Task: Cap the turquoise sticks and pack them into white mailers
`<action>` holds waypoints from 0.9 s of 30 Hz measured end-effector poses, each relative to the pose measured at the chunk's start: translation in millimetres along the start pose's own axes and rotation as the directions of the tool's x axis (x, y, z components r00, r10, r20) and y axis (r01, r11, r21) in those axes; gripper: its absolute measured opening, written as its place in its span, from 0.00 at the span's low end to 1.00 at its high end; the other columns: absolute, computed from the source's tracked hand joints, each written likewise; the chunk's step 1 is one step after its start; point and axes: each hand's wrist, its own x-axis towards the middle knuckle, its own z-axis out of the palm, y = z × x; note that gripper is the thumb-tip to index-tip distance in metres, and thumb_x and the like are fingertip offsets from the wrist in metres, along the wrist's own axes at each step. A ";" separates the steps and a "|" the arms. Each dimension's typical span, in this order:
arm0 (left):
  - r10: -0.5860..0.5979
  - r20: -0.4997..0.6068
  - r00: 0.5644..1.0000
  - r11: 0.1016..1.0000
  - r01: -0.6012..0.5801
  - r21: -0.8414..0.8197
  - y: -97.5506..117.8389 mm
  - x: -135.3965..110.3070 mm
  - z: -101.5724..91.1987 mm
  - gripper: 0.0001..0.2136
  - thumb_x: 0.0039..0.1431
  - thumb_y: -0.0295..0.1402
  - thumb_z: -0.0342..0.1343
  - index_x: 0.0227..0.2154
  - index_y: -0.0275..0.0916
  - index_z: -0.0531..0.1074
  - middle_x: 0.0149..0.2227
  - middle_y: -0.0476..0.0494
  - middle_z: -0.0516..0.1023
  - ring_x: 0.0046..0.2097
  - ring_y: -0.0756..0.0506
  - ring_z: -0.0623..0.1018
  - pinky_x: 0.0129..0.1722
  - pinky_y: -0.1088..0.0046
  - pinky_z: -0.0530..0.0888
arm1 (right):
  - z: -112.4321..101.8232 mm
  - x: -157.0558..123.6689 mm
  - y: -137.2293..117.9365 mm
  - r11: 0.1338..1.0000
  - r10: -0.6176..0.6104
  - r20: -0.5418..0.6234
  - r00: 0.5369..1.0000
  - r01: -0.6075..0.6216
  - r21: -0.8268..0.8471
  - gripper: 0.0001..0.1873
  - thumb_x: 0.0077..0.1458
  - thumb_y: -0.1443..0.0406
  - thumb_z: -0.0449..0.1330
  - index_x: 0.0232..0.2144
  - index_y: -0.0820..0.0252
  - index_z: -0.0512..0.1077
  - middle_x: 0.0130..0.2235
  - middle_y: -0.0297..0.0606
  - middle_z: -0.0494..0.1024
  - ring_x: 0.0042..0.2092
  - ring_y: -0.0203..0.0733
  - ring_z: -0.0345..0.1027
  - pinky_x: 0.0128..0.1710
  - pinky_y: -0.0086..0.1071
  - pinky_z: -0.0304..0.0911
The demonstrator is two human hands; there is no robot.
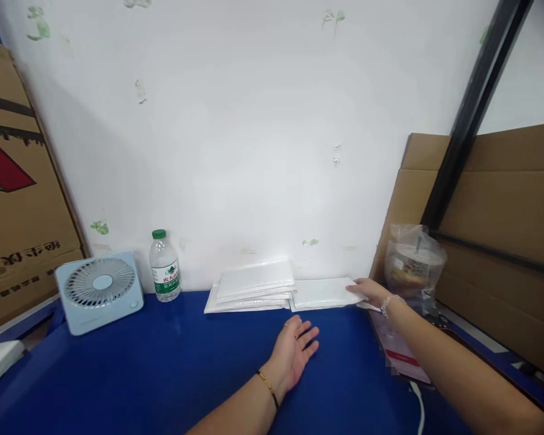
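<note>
Fingers [354, 288] of the right hand [372, 291] grip a white packet [321, 293]; the left hand [292, 351] extends, loosely open.

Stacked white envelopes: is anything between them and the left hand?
Nothing visible stands in the way: a strip of blue tabletop shows between the left hand and the stacked white envelopes. The right hand touches the envelope to their right.
</note>
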 end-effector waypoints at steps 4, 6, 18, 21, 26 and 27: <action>-0.026 0.063 0.998 1.000 0.026 -0.004 3.7 8.6 0.5 0.17 0.56 0.35 0.53 0.48 0.43 0.59 0.57 0.35 0.61 0.52 0.41 0.72 0.46 0.65 0.71 | 11.3 -9.3 -15.3 0.991 -0.031 -0.115 0.993 0.016 -0.133 0.08 0.40 0.67 0.65 0.26 0.68 0.74 0.31 0.49 0.77 0.42 0.53 0.70 0.39 0.36 0.63; -0.035 0.065 0.997 0.999 0.036 -0.013 4.4 11.1 0.2 0.16 0.57 0.35 0.52 0.47 0.43 0.59 0.56 0.36 0.61 0.51 0.41 0.72 0.45 0.65 0.71 | 13.0 -17.7 -30.2 0.982 -0.069 -0.180 0.981 0.035 -0.186 0.11 0.40 0.65 0.65 0.28 0.67 0.75 0.37 0.52 0.76 0.49 0.58 0.64 0.45 0.40 0.58; 0.060 -0.029 0.998 0.991 -0.063 -0.121 31.5 -9.8 -1.3 0.29 0.50 0.52 0.53 0.51 0.43 0.57 0.54 0.36 0.63 0.55 0.42 0.67 0.46 0.66 0.71 | 96.7 -92.4 -169.8 0.914 -0.406 -0.057 0.912 0.405 -0.029 0.13 0.50 0.58 0.57 0.32 0.64 0.70 0.27 0.34 0.72 0.29 0.35 0.63 0.30 0.27 0.58; 0.150 -0.056 0.987 0.947 -0.159 -0.278 58.8 -30.9 -4.4 0.37 0.47 0.59 0.50 0.55 0.43 0.51 0.52 0.33 0.64 0.53 0.40 0.69 0.45 0.60 0.71 | 87.5 -137.4 -167.0 0.730 -0.677 -0.062 0.734 0.679 0.075 0.10 0.55 0.60 0.52 0.35 0.60 0.66 0.29 0.32 0.70 0.31 0.35 0.62 0.32 0.27 0.59; 0.335 -0.060 0.940 0.826 -0.324 -0.461 75.7 -58.9 -2.2 0.29 0.49 0.57 0.49 0.48 0.43 0.58 0.47 0.36 0.69 0.47 0.38 0.74 0.43 0.52 0.72 | 77.1 -208.3 -119.4 0.343 -0.939 0.039 0.341 0.929 0.136 0.04 0.53 0.70 0.53 0.32 0.58 0.65 0.36 0.38 0.72 0.39 0.39 0.66 0.41 0.33 0.61; 0.342 -0.101 0.934 0.810 -0.347 -0.472 72.9 -60.0 -0.6 0.25 0.51 0.53 0.50 0.46 0.42 0.60 0.44 0.38 0.70 0.45 0.39 0.75 0.43 0.52 0.73 | 77.8 -214.9 -108.0 0.342 -0.939 0.005 0.344 0.931 0.125 0.09 0.51 0.71 0.54 0.37 0.58 0.65 0.37 0.38 0.72 0.39 0.40 0.66 0.41 0.34 0.61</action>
